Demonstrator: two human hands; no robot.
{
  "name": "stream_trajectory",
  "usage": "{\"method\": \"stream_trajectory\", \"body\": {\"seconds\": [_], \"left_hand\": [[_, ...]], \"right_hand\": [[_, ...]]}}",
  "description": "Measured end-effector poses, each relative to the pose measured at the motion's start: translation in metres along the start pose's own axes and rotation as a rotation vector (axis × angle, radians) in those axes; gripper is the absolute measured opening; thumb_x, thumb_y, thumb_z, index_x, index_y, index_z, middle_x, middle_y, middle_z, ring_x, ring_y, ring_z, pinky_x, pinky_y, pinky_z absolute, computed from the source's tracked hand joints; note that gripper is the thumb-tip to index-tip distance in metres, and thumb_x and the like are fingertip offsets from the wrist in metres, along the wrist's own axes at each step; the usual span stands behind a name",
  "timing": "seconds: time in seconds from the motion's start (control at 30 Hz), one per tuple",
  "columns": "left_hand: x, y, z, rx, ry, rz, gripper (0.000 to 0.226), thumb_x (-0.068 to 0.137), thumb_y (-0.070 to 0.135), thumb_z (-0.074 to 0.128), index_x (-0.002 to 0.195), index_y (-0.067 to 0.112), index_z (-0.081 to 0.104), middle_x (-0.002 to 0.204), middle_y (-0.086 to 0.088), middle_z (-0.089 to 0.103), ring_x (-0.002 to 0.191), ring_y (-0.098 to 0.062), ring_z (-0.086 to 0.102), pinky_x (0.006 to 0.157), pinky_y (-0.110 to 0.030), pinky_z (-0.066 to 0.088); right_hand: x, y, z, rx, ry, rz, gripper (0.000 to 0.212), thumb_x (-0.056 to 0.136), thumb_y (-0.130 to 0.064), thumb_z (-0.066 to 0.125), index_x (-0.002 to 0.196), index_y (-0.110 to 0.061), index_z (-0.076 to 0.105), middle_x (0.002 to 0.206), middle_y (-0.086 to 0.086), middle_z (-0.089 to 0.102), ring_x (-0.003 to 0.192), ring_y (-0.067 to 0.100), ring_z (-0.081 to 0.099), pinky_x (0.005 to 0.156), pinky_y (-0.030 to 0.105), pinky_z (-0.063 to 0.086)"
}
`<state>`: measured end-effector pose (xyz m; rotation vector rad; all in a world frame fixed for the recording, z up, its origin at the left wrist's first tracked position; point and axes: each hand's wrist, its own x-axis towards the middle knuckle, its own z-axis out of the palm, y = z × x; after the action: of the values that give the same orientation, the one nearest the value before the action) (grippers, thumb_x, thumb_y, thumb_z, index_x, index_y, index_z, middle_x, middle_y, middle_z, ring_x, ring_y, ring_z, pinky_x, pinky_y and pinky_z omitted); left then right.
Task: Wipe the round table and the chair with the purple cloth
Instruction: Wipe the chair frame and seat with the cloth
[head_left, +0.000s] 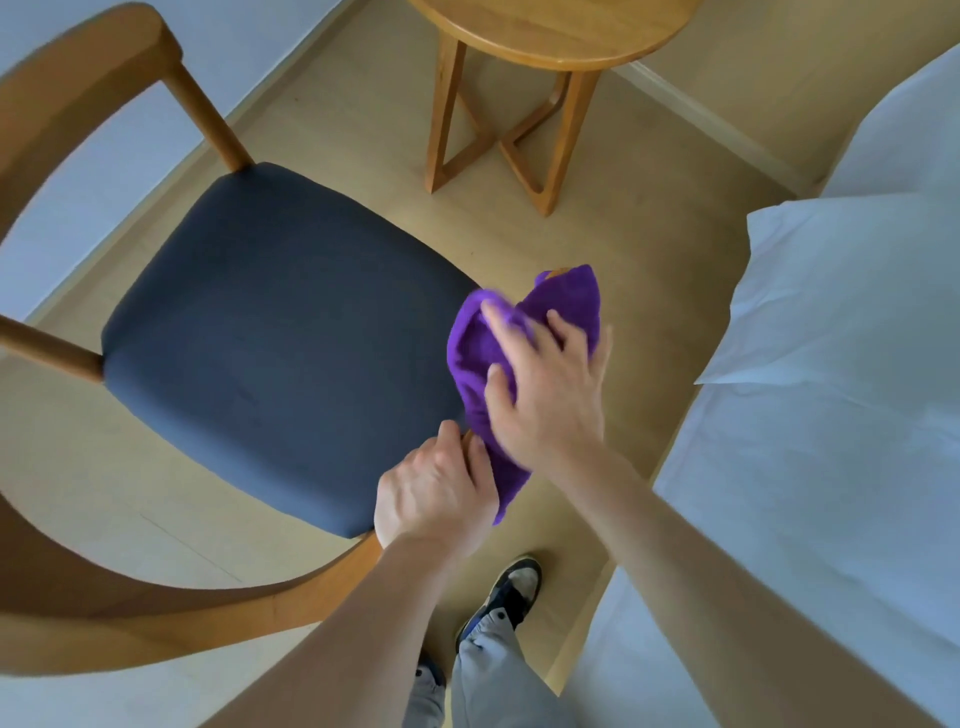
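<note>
Two neighbours beside chair: round table, bed.

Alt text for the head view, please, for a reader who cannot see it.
A person's right hand presses a purple cloth against the edge of a wooden chair with a dark grey seat, while the left hand grips the frame beside it. A round wooden table stands beyond; white bedding lies right.

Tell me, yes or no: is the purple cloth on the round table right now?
No, the purple cloth is pressed by the right hand against the chair edge, away from the round table.
</note>
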<state>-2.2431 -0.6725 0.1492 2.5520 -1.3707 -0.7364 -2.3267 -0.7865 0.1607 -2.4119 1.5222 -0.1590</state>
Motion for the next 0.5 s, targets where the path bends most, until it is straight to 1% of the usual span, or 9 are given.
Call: {"method": "stream_trajectory", "body": {"seconds": [0.03, 0.07, 0.17, 0.2, 0.27, 0.33, 0.37, 0.43, 0.5], "left_hand": [[0.000, 0.001, -0.001, 0.007, 0.014, 0.008, 0.034, 0.095, 0.048, 0.015, 0.080, 0.025, 0.036, 0.063, 0.010, 0.043, 0.059, -0.020, 0.043, 0.058, -0.034, 0.030], [-0.001, 0.001, -0.001, 0.005, 0.024, 0.014, 0.035, 0.095, 0.049, 0.014, 0.080, 0.025, 0.035, 0.062, 0.010, 0.041, 0.058, -0.020, 0.042, 0.057, -0.034, 0.029], [-0.001, 0.000, -0.001, -0.005, 0.049, 0.017, 0.036, 0.096, 0.050, 0.015, 0.077, 0.025, 0.033, 0.058, 0.010, 0.038, 0.052, -0.018, 0.037, 0.055, -0.034, 0.027], [-0.001, -0.001, 0.000, -0.001, 0.054, 0.018, 0.037, 0.096, 0.050, 0.015, 0.077, 0.025, 0.034, 0.058, 0.010, 0.038, 0.051, -0.017, 0.037, 0.055, -0.033, 0.027], [-0.002, -0.001, 0.001, -0.002, 0.067, 0.018, 0.038, 0.097, 0.051, 0.014, 0.076, 0.025, 0.034, 0.057, 0.010, 0.039, 0.048, -0.013, 0.034, 0.053, -0.033, 0.026], [-0.002, -0.001, 0.002, -0.014, 0.064, 0.021, 0.037, 0.096, 0.050, 0.014, 0.075, 0.026, 0.032, 0.056, 0.010, 0.039, 0.046, -0.008, 0.032, 0.052, -0.033, 0.025], [-0.002, -0.002, 0.001, -0.018, 0.056, 0.025, 0.036, 0.095, 0.050, 0.013, 0.075, 0.027, 0.032, 0.057, 0.011, 0.039, 0.046, -0.006, 0.031, 0.051, -0.032, 0.024], [-0.002, -0.002, 0.000, -0.027, 0.037, 0.031, 0.034, 0.091, 0.050, 0.009, 0.074, 0.029, 0.030, 0.057, 0.012, 0.040, 0.046, -0.004, 0.031, 0.047, -0.028, 0.019], [-0.002, -0.002, -0.001, -0.033, 0.023, 0.038, 0.030, 0.085, 0.047, 0.006, 0.073, 0.030, 0.028, 0.057, 0.012, 0.040, 0.046, -0.005, 0.033, 0.045, -0.025, 0.017]], "right_hand": [[0.012, 0.007, -0.002, -0.030, 0.004, -0.009, 0.057, 0.090, -0.038, 0.045, 0.148, -0.036, 0.046, 0.139, 0.000, 0.056, 0.135, 0.034, 0.036, 0.117, 0.073, 0.012], [0.026, 0.013, -0.002, -0.078, -0.017, -0.020, 0.056, 0.091, -0.039, 0.047, 0.146, -0.035, 0.048, 0.141, 0.000, 0.052, 0.135, 0.033, 0.034, 0.117, 0.074, 0.011], [0.071, 0.018, 0.005, -0.204, -0.057, 0.026, 0.043, 0.086, -0.035, 0.055, 0.129, -0.032, 0.063, 0.154, 0.000, 0.041, 0.144, 0.035, 0.027, 0.119, 0.071, 0.008], [0.082, 0.016, 0.005, -0.220, -0.068, 0.074, 0.042, 0.083, -0.033, 0.056, 0.124, -0.030, 0.065, 0.153, 0.000, 0.042, 0.146, 0.035, 0.026, 0.119, 0.070, 0.009], [0.093, 0.010, 0.006, -0.218, -0.084, 0.177, 0.043, 0.080, -0.031, 0.053, 0.120, -0.027, 0.067, 0.141, 0.001, 0.050, 0.141, 0.034, 0.033, 0.119, 0.065, 0.017], [0.084, 0.007, 0.005, -0.205, -0.052, 0.220, 0.042, 0.078, -0.029, 0.055, 0.118, -0.025, 0.066, 0.136, 0.001, 0.052, 0.138, 0.033, 0.036, 0.116, 0.058, 0.025], [0.072, 0.004, 0.006, -0.194, -0.029, 0.208, 0.042, 0.078, -0.027, 0.056, 0.119, -0.024, 0.064, 0.141, 0.001, 0.050, 0.142, 0.034, 0.033, 0.116, 0.057, 0.026], [0.040, -0.001, 0.009, -0.149, -0.004, 0.139, 0.045, 0.081, -0.027, 0.056, 0.126, -0.026, 0.061, 0.154, 0.000, 0.042, 0.151, 0.036, 0.022, 0.120, 0.060, 0.021], [0.011, -0.001, 0.013, -0.091, -0.020, 0.069, 0.047, 0.088, -0.031, 0.050, 0.134, -0.030, 0.057, 0.161, -0.002, 0.036, 0.155, 0.033, 0.016, 0.123, 0.062, 0.014]]}}
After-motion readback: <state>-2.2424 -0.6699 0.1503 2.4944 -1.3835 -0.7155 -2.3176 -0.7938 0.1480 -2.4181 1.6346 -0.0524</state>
